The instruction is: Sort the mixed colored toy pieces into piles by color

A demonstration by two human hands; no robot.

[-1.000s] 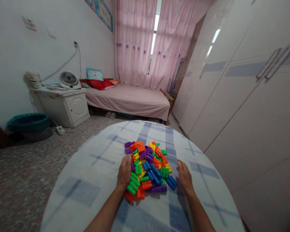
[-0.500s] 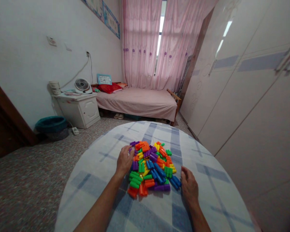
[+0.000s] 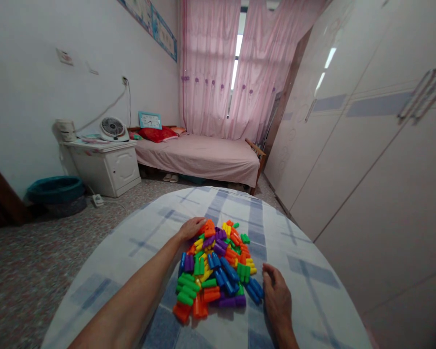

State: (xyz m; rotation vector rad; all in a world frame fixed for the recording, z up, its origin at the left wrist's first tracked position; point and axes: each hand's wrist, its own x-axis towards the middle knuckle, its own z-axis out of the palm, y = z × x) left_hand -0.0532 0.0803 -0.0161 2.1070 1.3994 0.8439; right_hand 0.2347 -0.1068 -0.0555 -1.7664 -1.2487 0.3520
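A heap of colourful plastic building blocks [image 3: 218, 259], shaped like joined tubes, lies on the table in purple, orange, green, yellow and blue. My left hand [image 3: 192, 229] rests at the heap's far left corner, its fingers stretched against the orange blocks [image 3: 210, 228]; its fingertips are partly hidden. On the near right side, my right hand [image 3: 277, 295] lies on the cloth with fingers loosely apart, holding nothing. Right beside its fingers is a blue block [image 3: 255, 291]. Green blocks [image 3: 187, 289] and an orange block [image 3: 182, 312] form the heap's near left edge.
A checked cloth covers the round table [image 3: 308, 310]. Beyond it stand a bed [image 3: 199, 155], a white cabinet [image 3: 121, 169] with a fan [image 3: 114, 129], and a teal bin [image 3: 56, 191]. A tall wardrobe [image 3: 349, 160] lines the right side.
My left hand has moved forward along the heap's left side to its far corner, over where purple blocks showed. My right hand stays by the blue block. The view has shifted slightly.
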